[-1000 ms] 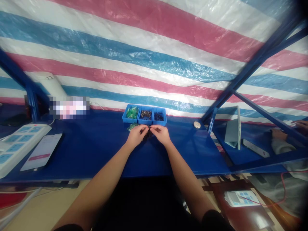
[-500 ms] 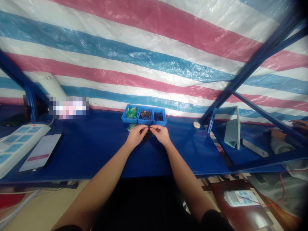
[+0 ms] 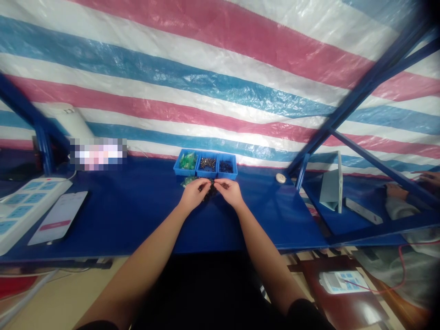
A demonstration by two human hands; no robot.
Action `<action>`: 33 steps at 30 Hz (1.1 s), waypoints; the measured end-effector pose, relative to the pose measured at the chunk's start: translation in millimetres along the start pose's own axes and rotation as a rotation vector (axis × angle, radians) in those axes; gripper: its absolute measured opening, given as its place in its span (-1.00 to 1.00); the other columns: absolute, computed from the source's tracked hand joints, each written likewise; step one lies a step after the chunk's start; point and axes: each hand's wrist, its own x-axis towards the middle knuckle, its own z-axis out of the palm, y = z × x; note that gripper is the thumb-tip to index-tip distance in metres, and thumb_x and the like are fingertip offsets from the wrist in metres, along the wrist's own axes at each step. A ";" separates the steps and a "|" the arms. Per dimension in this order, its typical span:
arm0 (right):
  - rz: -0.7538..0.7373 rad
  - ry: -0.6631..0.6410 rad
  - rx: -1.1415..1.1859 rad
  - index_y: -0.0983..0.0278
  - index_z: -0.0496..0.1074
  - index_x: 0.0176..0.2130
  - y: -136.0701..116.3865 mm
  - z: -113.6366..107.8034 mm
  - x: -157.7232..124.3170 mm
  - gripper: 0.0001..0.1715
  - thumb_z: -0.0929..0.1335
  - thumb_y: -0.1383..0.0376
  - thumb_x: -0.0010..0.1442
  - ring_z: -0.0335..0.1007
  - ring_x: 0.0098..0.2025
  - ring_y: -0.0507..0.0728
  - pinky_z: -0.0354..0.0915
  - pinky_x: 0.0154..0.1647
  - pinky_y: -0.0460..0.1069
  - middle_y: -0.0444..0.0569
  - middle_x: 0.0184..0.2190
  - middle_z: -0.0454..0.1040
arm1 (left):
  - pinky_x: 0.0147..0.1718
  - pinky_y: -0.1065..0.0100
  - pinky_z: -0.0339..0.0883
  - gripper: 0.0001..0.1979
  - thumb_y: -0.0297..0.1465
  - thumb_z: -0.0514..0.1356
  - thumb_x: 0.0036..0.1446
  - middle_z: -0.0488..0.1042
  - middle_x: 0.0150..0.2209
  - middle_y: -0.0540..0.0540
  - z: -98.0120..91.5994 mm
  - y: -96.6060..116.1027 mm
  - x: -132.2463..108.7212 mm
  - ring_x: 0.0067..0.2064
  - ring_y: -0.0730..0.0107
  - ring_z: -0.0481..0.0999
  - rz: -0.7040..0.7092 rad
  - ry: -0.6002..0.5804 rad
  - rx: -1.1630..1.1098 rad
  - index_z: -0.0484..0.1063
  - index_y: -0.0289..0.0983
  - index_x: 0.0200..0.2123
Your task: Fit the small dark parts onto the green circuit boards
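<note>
Left hand (image 3: 193,194) and right hand (image 3: 231,192) drawn together at mid-table, fingertips meeting and pinching a small dark part (image 3: 212,185) between them; too small to name. Held equally near both, just above a dark heap (image 3: 209,194) on the blue table (image 3: 137,215). Straight ahead, just beyond the fingertips: three blue bins (image 3: 206,164) side by side.

small dark part (image 3: 212,185) | pinched between both hands' fingertips | above dark pile, near blue bins; detail unclear
</note>
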 end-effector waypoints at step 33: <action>-0.045 0.009 -0.081 0.23 0.58 -0.24 1.6 0.2 -0.2 -0.72 0.41 0.14 0.08 0.51 -0.35 0.12 0.42 -0.30 -0.01 -0.03 -0.31 0.60 | -0.28 0.34 0.34 -0.74 -0.19 0.08 0.24 0.54 -0.30 -0.06 1.7 -3.8 -0.5 -0.29 0.34 0.50 0.026 0.000 0.014 0.49 -0.18 -0.19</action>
